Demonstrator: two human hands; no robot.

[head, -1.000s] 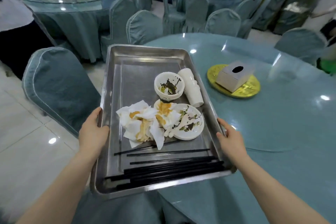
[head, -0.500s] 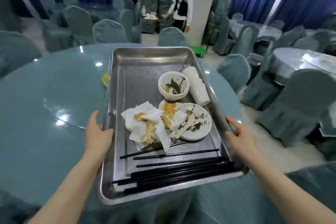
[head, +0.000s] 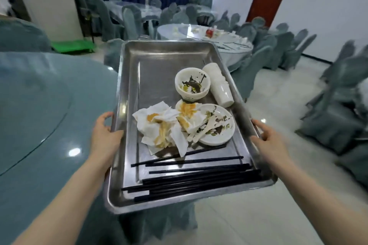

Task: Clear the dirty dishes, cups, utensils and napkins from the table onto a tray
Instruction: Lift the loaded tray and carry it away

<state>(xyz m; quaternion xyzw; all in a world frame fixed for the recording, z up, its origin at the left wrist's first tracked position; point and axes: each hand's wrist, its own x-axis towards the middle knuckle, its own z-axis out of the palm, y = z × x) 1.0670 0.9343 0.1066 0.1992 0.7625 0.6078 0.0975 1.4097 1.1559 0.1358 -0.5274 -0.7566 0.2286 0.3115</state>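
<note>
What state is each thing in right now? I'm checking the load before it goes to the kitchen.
tray: carried level, gripped at both long sides
left hand: grips left rim
right hand: grips right rim
bowl: upright, dirty
stacked cups: lying on their side
plate: dirty, spoon on it
napkins: crumpled, stained
chopsticks: lying loose across near end

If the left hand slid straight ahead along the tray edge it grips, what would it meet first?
Probably nothing on the tray: the left hand points along the bare left rim of the rectangular steel tray. Beyond the far corner stands a blurred grey-blue covered chair; depth is unclear.
</note>
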